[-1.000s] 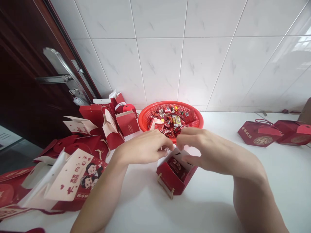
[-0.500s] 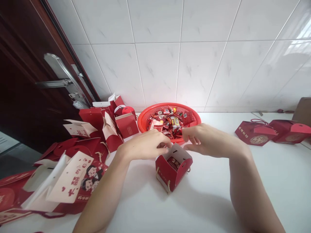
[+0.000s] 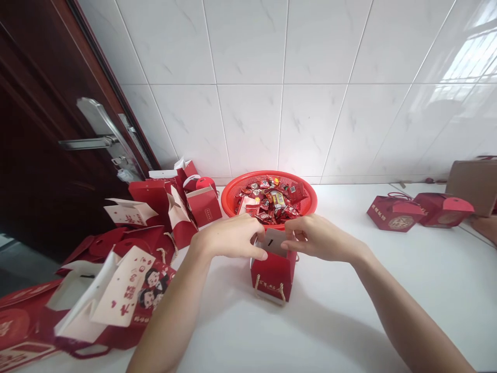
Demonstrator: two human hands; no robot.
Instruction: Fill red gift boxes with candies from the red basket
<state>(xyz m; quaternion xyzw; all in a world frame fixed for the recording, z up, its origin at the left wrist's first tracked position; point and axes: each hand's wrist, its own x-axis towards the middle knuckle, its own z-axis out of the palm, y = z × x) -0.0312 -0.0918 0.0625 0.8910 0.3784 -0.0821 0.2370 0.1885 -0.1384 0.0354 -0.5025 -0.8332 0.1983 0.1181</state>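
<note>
A small red gift box with a rope handle stands on the white table in front of me, its top open and its pale inner flap raised. At its left upper edge my left hand is closed, thumb and fingers pinching the cardboard side. My right hand pinches the opposite upper edge with bent fingers. Right behind the box sits a red plastic basket of wrapped candies. What lies inside the box is hidden by its front and my hands.
Several red and cream gift boxes crowd the left side, a printed one nearest me. Two closed red boxes stand on the right, with a brown box beyond. Behind is a tiled wall; a dark door is at left.
Both hands have come down onto the box's upper edges. The box has turned so that its rope-handled side faces me. My view has shifted slightly.
</note>
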